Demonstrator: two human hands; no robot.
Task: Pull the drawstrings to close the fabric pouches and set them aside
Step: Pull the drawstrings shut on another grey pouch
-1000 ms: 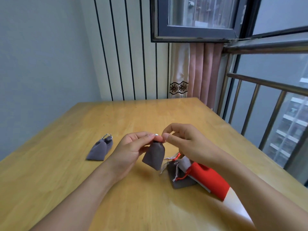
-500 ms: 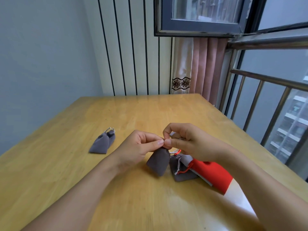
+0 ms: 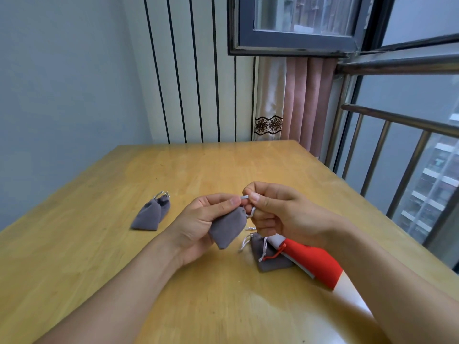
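— Pouches done? Two closed grey pouches [image 3: 151, 214] lie left of the held pouch [image 3: 227, 225].
— Left hand [image 3: 198, 224] grips it above the desk [image 3: 173, 170]; right hand [image 3: 270, 212] pinches its drawstring [image 3: 250, 211]. More pouches [image 3: 268, 254] wait below the right hand.

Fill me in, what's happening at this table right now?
A person is closing small fabric pouches. The left hand holds a grey pouch above the wooden table, pinching its neck, while the right hand pinches its pale drawstring. Two grey pouches with cinched tops lie set aside to the left. Another grey pouch, drawstrings loose, lies beside a red and white pouch under the right forearm.
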